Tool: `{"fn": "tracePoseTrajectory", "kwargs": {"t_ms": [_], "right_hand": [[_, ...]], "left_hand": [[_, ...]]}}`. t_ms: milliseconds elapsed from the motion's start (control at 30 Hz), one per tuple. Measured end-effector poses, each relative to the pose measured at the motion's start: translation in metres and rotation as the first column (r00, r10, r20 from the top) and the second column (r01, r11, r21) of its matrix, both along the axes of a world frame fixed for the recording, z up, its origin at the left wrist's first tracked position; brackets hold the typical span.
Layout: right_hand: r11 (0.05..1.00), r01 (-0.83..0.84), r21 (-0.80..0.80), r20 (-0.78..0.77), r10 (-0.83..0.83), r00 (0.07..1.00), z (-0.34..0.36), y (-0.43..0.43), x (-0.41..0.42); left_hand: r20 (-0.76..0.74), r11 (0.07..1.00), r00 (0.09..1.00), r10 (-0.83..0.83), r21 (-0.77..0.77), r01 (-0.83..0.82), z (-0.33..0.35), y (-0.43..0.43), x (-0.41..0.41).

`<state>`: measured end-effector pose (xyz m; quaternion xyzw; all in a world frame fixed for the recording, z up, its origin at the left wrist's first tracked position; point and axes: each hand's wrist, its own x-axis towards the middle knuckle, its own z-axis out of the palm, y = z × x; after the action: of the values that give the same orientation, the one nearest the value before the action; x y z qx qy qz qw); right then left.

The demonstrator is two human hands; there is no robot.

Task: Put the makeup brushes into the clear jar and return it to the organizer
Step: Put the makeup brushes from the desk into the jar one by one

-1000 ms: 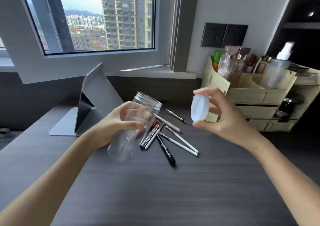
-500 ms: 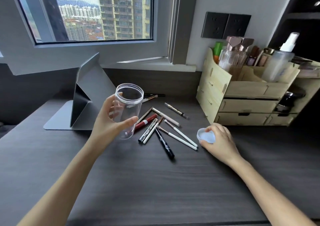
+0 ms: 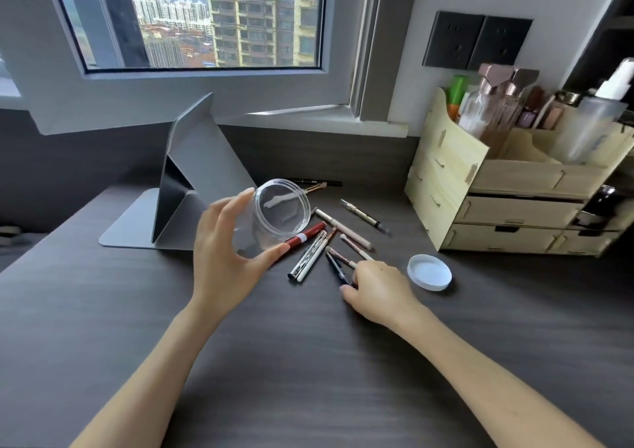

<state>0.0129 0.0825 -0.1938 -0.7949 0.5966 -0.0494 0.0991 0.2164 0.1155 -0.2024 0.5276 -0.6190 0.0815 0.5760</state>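
Freed of the white lid (image 3: 429,272), now lying on the bench (image 3: 308,362), the right hand (image 3: 375,288) closes on the scattered makeup brushes (image 3: 338,259) while the left hand (image 3: 228,259) grips the open, empty clear jar (image 3: 274,219) beside them, well apart from the organizer (image 3: 507,207), so loading can begin.

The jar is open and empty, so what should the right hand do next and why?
Probably close the right hand on the brushes under its fingers and lift them into the jar, which the left hand holds open beside them.
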Motion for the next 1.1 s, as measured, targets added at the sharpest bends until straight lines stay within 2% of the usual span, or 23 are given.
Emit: {"fn": "tracePoseTrajectory", "kwargs": {"t_ms": [33, 67, 100, 133, 167, 200, 233, 267, 333, 433, 467, 500, 567, 667, 733, 800, 833, 867, 900, 933, 967, 1033, 1100], "right_hand": [[0.999, 0.031, 0.010, 0.167, -0.032, 0.985, 0.003, 0.001, -0.005], [0.997, 0.061, 0.050, 0.422, -0.076, 0.903, 0.008, 0.001, -0.010], [0.992, 0.057, 0.113, 0.696, -0.120, 0.708, 0.018, 0.004, -0.013], [0.987, 0.012, 0.162, 0.883, -0.150, 0.444, 0.031, 0.008, -0.017], [0.984, -0.063, 0.169, 0.968, -0.154, 0.196, 0.044, 0.013, -0.021], [0.983, -0.133, 0.128, 0.992, -0.126, 0.025, 0.056, 0.018, -0.022], [0.983, -0.174, 0.060, 0.996, -0.072, -0.061, 0.065, 0.021, -0.021], [0.982, -0.190, -0.019, 0.997, 0.004, -0.075, 0.073, 0.025, -0.015], [0.972, -0.174, -0.161, 0.984, 0.171, 0.047, 0.075, 0.026, 0.002], [0.938, -0.092, -0.334, 0.817, 0.337, 0.467, 0.060, 0.021, 0.029], [0.925, -0.104, -0.366, 0.738, 0.357, 0.572, 0.054, 0.018, 0.035], [0.931, -0.129, -0.340, 0.704, 0.344, 0.622, 0.051, 0.015, 0.038], [0.956, -0.204, -0.211, 0.715, 0.294, 0.634, 0.050, 0.013, 0.040], [0.931, -0.330, -0.157, 0.663, 0.347, 0.663, 0.051, 0.008, 0.038], [0.907, -0.402, -0.125, 0.737, 0.357, 0.575, 0.055, 0.004, 0.035], [0.933, -0.344, -0.109, 0.897, 0.241, 0.370, 0.057, -0.002, 0.033], [0.954, -0.273, -0.126, 0.919, 0.216, 0.330, 0.054, -0.009, 0.031], [0.961, -0.207, -0.183, 0.878, 0.255, 0.406, 0.048, -0.017, 0.030], [0.942, -0.183, -0.280, 0.755, 0.334, 0.565, 0.039, -0.028, 0.031], [0.893, -0.222, -0.392, 0.535, 0.418, 0.734, 0.028, -0.038, 0.032], [0.815, -0.333, -0.474, 0.259, 0.491, 0.832, 0.016, -0.048, 0.034], [0.683, -0.557, -0.472, -0.194, 0.536, 0.822, -0.002, -0.066, 0.035], [0.620, -0.678, -0.394, -0.440, 0.520, 0.732, -0.003, -0.074, 0.040]], "left_hand": [[-0.017, 1.000, 1.000, -0.007, 0.008, 0.007, 0.000, 0.000, 0.000], [-0.038, 1.000, 0.999, -0.016, 0.017, 0.017, 0.000, 0.000, -0.001], [-0.054, 0.999, 0.998, -0.022, 0.024, 0.024, 0.000, -0.001, -0.002], [-0.056, 0.999, 0.998, -0.026, 0.028, 0.028, 0.000, -0.001, -0.003], [-0.045, 0.999, 0.999, -0.026, 0.032, 0.028, 0.000, 0.000, -0.003], [-0.028, 0.999, 0.999, -0.024, 0.036, 0.025, -0.001, 0.000, -0.004], [-0.011, 0.999, 1.000, -0.022, 0.038, 0.022, -0.001, 0.000, -0.003], [0.005, 0.999, 1.000, -0.019, 0.040, 0.019, -0.001, 0.000, -0.003], [0.041, 0.999, 0.999, -0.011, 0.039, 0.010, -0.001, 0.000, -0.003], [0.074, 1.000, 0.997, 0.000, 0.017, -0.001, -0.003, 0.000, 0.001], [0.074, 1.000, 0.997, 0.006, 0.011, -0.007, -0.003, 0.000, 0.002], [0.073, 1.000, 0.997, 0.015, 0.011, -0.015, -0.004, -0.001, 0.004], [0.074, 0.999, 0.997, 0.032, 0.021, -0.033, -0.004, -0.002, 0.007], [0.058, 0.998, 0.997, 0.043, 0.046, -0.046, -0.004, -0.002, 0.008], [0.047, 0.997, 0.998, 0.050, 0.053, -0.053, -0.003, -0.002, 0.007], [0.019, 0.997, 0.998, 0.054, 0.053, -0.055, -0.001, -0.002, 0.007], [0.000, 0.997, 0.998, 0.060, 0.054, -0.060, 0.000, -0.001, 0.007], [-0.022, 0.996, 0.997, 0.068, 0.058, -0.067, 0.000, -0.001, 0.008], [-0.043, 0.995, 0.996, 0.076, 0.062, -0.073, 0.001, -0.001, 0.009], [-0.063, 0.995, 0.995, 0.082, 0.062, -0.078, 0.001, -0.001, 0.010], [-0.080, 0.995, 0.993, 0.086, 0.061, -0.082, 0.001, -0.001, 0.011], [-0.113, 0.995, 0.990, 0.088, 0.058, -0.081, 0.001, -0.001, 0.012], [-0.151, 0.996, 0.986, 0.073, 0.056, -0.065, 0.001, -0.001, 0.012]]}}
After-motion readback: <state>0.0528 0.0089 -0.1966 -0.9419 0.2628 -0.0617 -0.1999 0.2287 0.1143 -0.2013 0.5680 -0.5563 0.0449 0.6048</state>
